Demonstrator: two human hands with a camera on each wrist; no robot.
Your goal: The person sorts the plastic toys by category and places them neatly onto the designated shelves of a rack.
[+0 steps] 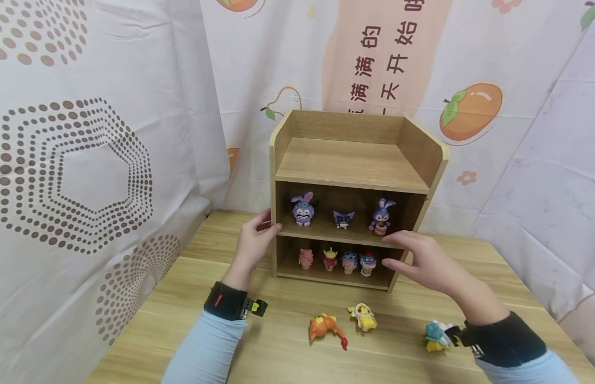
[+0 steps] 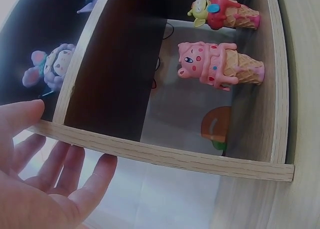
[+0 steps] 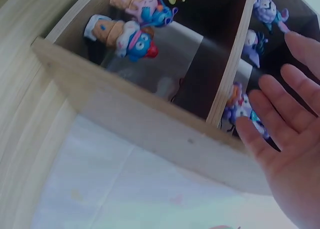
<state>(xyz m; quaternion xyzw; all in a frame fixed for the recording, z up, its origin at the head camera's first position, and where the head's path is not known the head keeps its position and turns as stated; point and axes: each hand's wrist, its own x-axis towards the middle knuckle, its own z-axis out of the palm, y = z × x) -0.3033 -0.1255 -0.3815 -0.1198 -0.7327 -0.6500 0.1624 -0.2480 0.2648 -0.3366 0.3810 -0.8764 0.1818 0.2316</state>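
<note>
My left hand (image 1: 253,240) holds the left side panel of a small wooden shelf (image 1: 352,184), its thumb on the front edge and its fingers along the outside. Near the shelf's right front edge is my right hand (image 1: 429,261), fingers extended and holding nothing. On the middle level stand a purple rabbit figurine (image 1: 303,212), a small dark-purple figurine (image 1: 343,219) and another purple rabbit figurine (image 1: 380,217) close to my right fingertips. Below stand several ice-cream-cone figurines, among them a pink one (image 2: 207,64) and one with a blue face and red top (image 3: 136,42).
On the wooden table (image 1: 278,357) in front lie an orange figurine (image 1: 323,326) with a red-tipped tail and a yellow figurine (image 1: 364,318) with a white hood. A blue-and-yellow figurine (image 1: 435,336) lies beside my right wrist, partly covered. A printed curtain (image 1: 249,64) hangs behind the shelf.
</note>
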